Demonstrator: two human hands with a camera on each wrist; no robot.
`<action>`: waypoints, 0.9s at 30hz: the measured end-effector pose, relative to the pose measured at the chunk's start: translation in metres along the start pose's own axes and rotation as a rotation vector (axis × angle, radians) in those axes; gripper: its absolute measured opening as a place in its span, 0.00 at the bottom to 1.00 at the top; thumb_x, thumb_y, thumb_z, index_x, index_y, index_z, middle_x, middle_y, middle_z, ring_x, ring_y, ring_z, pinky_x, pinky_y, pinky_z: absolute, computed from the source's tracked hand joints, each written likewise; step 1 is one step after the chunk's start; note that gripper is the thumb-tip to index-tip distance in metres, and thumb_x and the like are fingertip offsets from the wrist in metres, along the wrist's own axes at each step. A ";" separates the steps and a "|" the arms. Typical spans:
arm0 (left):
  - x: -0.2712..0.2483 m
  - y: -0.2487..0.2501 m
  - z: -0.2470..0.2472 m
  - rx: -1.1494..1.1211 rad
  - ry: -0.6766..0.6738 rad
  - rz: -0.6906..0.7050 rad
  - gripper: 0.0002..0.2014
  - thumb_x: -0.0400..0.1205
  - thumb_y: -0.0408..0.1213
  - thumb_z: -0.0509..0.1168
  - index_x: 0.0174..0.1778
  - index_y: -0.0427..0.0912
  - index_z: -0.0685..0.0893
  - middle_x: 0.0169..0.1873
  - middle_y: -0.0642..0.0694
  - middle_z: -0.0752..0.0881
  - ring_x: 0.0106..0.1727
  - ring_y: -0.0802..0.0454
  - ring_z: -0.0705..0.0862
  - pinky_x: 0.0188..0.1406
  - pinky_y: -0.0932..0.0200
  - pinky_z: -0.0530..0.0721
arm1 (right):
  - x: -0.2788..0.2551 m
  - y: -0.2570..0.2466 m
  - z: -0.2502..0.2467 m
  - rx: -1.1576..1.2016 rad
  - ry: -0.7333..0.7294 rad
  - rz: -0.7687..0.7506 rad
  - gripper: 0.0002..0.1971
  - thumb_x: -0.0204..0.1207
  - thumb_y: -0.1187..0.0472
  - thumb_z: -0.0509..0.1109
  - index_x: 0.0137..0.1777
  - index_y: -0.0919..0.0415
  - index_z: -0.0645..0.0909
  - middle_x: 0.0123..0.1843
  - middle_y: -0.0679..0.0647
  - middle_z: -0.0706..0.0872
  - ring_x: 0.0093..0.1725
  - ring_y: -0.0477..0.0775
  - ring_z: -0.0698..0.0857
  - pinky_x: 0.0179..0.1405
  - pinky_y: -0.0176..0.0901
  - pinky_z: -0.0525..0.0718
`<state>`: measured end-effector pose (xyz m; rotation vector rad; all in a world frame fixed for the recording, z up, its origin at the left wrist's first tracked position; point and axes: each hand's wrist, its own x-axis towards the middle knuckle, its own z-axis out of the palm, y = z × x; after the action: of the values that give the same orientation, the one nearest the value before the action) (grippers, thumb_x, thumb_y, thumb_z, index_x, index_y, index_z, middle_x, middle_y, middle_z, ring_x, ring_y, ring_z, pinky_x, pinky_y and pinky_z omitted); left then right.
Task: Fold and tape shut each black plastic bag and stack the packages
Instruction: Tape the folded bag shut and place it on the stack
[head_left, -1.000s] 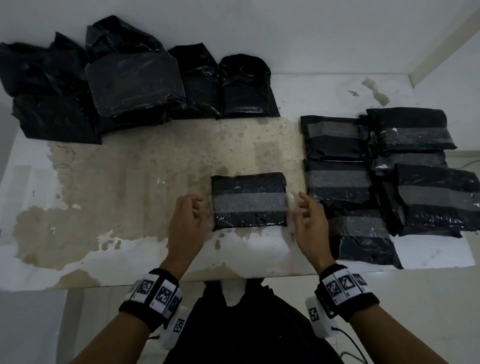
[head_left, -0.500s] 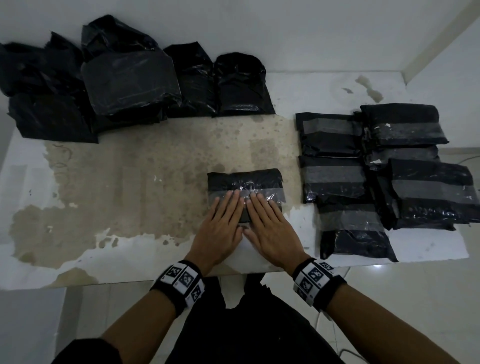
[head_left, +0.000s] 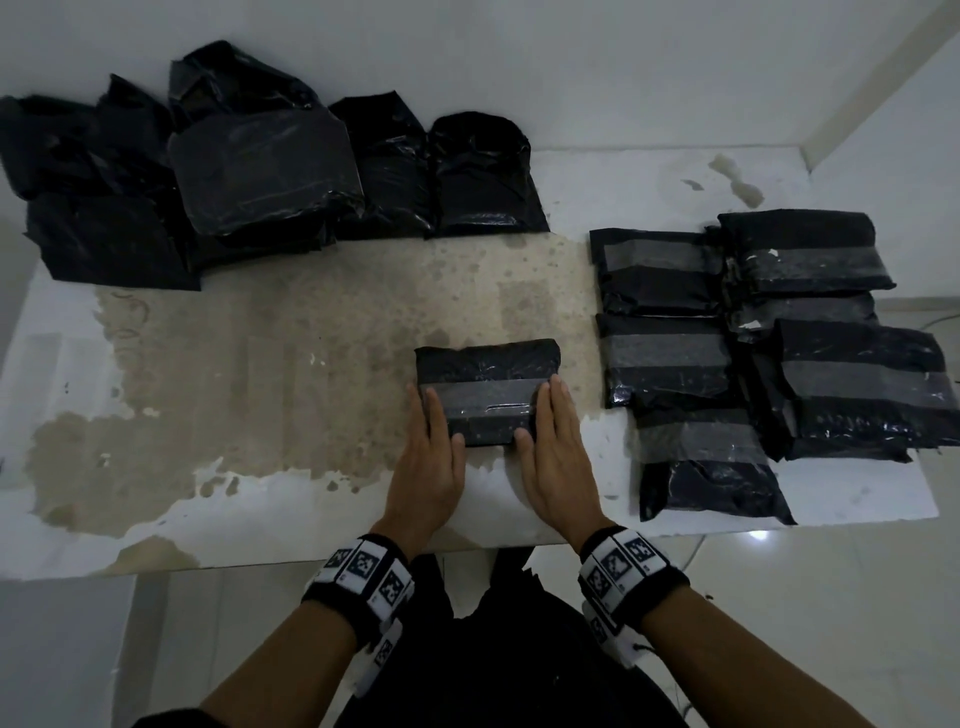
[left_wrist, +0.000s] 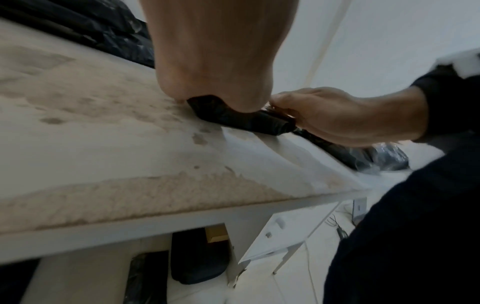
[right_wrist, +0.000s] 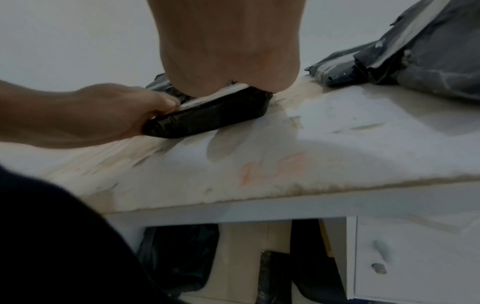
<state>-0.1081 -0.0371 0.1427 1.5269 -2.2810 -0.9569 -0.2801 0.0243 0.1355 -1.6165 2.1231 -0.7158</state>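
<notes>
Both hands (head_left: 488, 457) press flat on the taped package (head_left: 488, 392) between them.

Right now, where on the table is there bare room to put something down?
Free: the worn beige tabletop between the loose black plastic bags at the back and the taped black package under both hands. Crowded: the right side, filled with overlapping taped packages.

All three views are dim and bluish-grey, with soft, weak shadows. A small bright glint sits on the glossy white floor tile (head_left: 759, 536) at lower right of the head view. Wide-angle bending curves the frame edges. Both wrist views are soft and smeared, with near skin out of focus.
</notes>
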 end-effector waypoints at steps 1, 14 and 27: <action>0.000 0.000 -0.001 -0.045 0.001 -0.027 0.34 0.91 0.48 0.45 0.88 0.35 0.41 0.88 0.34 0.43 0.83 0.33 0.65 0.67 0.48 0.80 | 0.002 0.000 -0.001 0.031 0.004 0.016 0.34 0.91 0.46 0.46 0.89 0.67 0.50 0.91 0.60 0.48 0.90 0.55 0.47 0.88 0.40 0.44; 0.027 0.000 -0.017 -0.474 0.204 -0.288 0.17 0.92 0.39 0.57 0.75 0.45 0.80 0.56 0.49 0.87 0.53 0.54 0.86 0.49 0.66 0.84 | 0.028 0.008 -0.023 0.542 0.037 0.373 0.23 0.89 0.59 0.62 0.83 0.51 0.71 0.72 0.47 0.84 0.71 0.49 0.82 0.75 0.52 0.80; 0.050 0.012 -0.023 -0.610 0.270 -0.385 0.17 0.92 0.43 0.57 0.72 0.42 0.82 0.63 0.46 0.85 0.62 0.49 0.84 0.66 0.49 0.84 | 0.042 -0.004 -0.037 1.057 -0.015 0.488 0.24 0.90 0.59 0.62 0.85 0.45 0.68 0.77 0.43 0.81 0.75 0.43 0.79 0.74 0.40 0.78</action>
<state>-0.1260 -0.0871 0.1594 1.6895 -1.3542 -1.2927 -0.3098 -0.0112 0.1684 -0.5157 1.5289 -1.3060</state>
